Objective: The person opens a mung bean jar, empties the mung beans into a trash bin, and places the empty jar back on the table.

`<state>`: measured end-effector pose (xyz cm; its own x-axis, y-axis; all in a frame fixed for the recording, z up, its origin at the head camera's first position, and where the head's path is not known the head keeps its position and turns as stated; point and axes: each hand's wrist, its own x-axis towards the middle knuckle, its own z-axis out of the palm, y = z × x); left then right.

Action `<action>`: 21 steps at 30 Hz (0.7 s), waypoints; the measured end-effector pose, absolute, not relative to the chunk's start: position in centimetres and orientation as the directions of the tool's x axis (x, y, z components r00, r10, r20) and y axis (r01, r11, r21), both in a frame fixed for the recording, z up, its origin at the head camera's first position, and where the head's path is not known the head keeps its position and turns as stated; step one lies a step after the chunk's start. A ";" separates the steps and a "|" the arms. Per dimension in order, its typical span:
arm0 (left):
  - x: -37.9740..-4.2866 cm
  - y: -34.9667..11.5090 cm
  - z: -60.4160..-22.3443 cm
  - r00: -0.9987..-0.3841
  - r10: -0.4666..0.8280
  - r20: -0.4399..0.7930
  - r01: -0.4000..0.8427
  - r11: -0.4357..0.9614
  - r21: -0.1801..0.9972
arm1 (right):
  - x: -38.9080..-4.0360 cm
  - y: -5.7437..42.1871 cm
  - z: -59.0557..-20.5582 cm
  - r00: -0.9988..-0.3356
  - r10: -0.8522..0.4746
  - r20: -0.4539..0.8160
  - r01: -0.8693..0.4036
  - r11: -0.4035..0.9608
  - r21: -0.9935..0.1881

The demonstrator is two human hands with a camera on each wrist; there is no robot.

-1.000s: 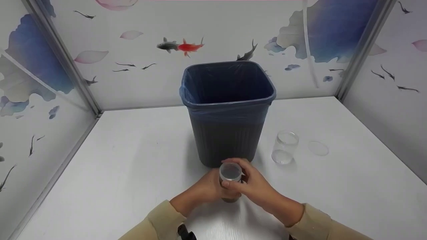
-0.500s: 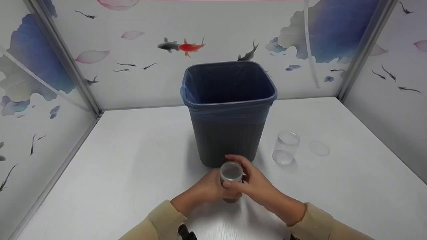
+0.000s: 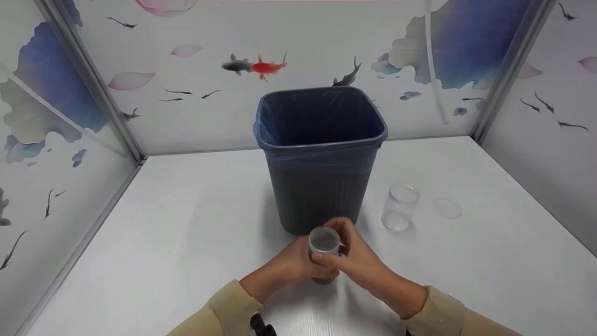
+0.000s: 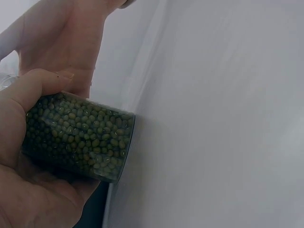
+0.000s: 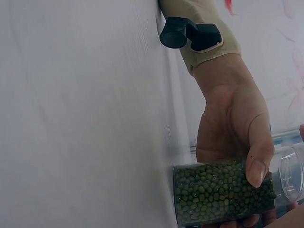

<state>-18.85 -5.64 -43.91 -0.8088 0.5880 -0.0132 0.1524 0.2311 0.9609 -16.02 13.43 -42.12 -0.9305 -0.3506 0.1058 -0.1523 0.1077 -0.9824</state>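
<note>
A clear jar of green mung beans (image 3: 324,240) stands upright near the table's front, before the bin. My left hand (image 3: 290,262) grips it round the body, thumb and fingers curled about it. The beans (image 4: 78,133) show through the wall below the thumb in the left wrist view. My right hand (image 3: 361,256) holds the top, thumb on the near side and fingers curved round the right and far side. At the jar's upper end, a clear ribbed rim (image 5: 291,173) shows in the right wrist view; whether it is a separate lid I cannot tell.
A dark bin (image 3: 322,191) with a blue liner (image 3: 322,156) stands behind the hands. To its right are an empty clear jar (image 3: 400,207) and a flat clear disc (image 3: 447,208), on the white table (image 3: 196,242). Printed panels (image 3: 186,112) enclose the back and sides.
My right hand's fingers have slid from the jar's far side toward the right around its top. My left hand and the jar have kept nearly the same place.
</note>
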 end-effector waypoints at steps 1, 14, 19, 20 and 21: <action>-18.8 -5.6 -43.9 -0.810 0.587 -0.016 0.151 0.233 0.961 | -16.0 13.4 -42.1 -0.930 -0.351 0.107 -0.154 0.109 -0.982; -19.0 -5.6 -44.1 -0.799 0.601 0.010 0.199 0.249 0.948 | -16.0 13.5 -42.2 -0.923 -0.371 0.106 -0.161 0.120 -0.980; -19.0 -5.5 -44.1 -0.798 0.602 0.028 0.235 0.269 0.934 | -15.9 13.5 -42.3 -0.916 -0.385 0.113 -0.179 0.139 -0.974; -19.0 -5.4 -44.1 -0.797 0.603 0.033 0.245 0.273 0.930 | -15.9 13.5 -42.3 -0.915 -0.388 0.115 -0.183 0.142 -0.973; -19.0 -5.4 -44.1 -0.795 0.606 0.038 0.254 0.275 0.928 | -15.9 13.6 -42.3 -0.914 -0.390 0.115 -0.185 0.146 -0.972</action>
<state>-19.04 -5.41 -44.08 -0.7948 0.6056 0.0381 0.2537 0.2745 0.9275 -15.86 13.56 -42.29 -0.9137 -0.3897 0.1154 -0.1849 0.1458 -0.9719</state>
